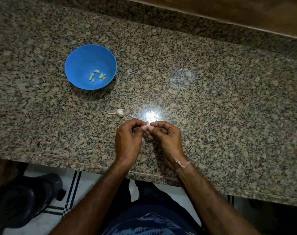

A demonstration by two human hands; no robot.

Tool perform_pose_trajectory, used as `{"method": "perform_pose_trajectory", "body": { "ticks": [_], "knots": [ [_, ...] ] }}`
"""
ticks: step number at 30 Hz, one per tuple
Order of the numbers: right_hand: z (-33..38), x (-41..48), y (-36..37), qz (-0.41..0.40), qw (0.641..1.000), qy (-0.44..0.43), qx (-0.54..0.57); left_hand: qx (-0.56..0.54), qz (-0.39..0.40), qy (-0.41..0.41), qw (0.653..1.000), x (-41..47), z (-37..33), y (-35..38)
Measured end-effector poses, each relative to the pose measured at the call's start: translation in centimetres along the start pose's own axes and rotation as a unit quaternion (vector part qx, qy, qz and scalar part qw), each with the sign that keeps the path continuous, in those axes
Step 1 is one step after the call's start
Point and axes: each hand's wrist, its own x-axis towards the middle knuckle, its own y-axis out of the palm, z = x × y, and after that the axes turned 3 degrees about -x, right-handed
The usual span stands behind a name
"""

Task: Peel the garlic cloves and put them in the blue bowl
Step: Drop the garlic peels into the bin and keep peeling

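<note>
Both hands, left hand (127, 139) and right hand (166, 138), curl fingertip to fingertip, pinching one garlic clove (146, 127) above the tabletop (212, 99); its direction is hidden.

One blue bowl (90, 67) is seen on the surface (212, 85), up and left of the hands. Six peeled garlic cloves (98, 75) are counted inside it. One small garlic bulb (119, 112) is seen just beyond the left hand (127, 141). Two hands are counted, left and right hand (166, 138). One clove (147, 126) is pinched between them, mostly hidden. One thread wristband (182, 165) is seen.
</note>
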Motion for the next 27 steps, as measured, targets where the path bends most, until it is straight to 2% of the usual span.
{"method": "perform_pose_trajectory", "body": {
  "ticks": [2, 4, 5, 7, 8, 9, 12, 15, 19, 24, 27],
  "knots": [
    [0.0, -0.2, 0.1, -0.007, 0.999, -0.015, -0.029, -0.005, -0.011, -0.014, 1.0, 0.0, 0.0, -0.1],
    [-0.3, -0.3, 0.1, -0.038, 0.98, -0.09, -0.174, -0.001, -0.02, -0.019, 1.0, 0.0, 0.3, -0.2],
    [-0.7, -0.3, 0.0, -0.066, 0.94, -0.152, -0.297, 0.005, -0.025, -0.018, 0.999, 0.0, 0.5, -0.4],
    [-1.3, -0.1, -0.1, -0.104, 0.822, -0.252, -0.5, 0.029, -0.039, -0.007, 0.999, 0.1, 0.8, -0.8],
    [-1.4, 0.1, -0.1, -0.104, 0.789, -0.273, -0.54, 0.043, -0.046, -0.002, 0.998, 0.2, 1.0, -1.2],
    [-1.6, 0.3, -0.1, -0.097, 0.778, -0.276, -0.556, 0.055, -0.052, 0.001, 0.997, 0.3, 1.3, -1.6],
    [-2.2, 0.7, -0.2, -0.063, 0.784, -0.265, -0.558, 0.079, -0.082, 0.005, 0.993, 1.2, 2.5, -3.7],
    [-2.4, 0.4, -0.6, -0.025, 0.806, -0.266, -0.528, 0.11, -0.109, 0.017, 0.988, 2.3, 3.7, -6.1],
    [-2.0, -0.6, -1.1, -0.022, 0.826, -0.254, -0.503, 0.121, -0.108, 0.052, 0.985, 2.1, 4.0, -7.3],
    [-2.2, -2.1, -2.7, -0.036, 0.84, -0.205, -0.5, 0.137, -0.02, 0.039, 0.99, -1.6, 4.9, -4.8],
    [-2.3, -2.8, -1.7, -0.041, 0.843, -0.183, -0.504, 0.146, 0.011, 0.067, 0.987, -2.0, 4.8, -3.0]
  ]
}}
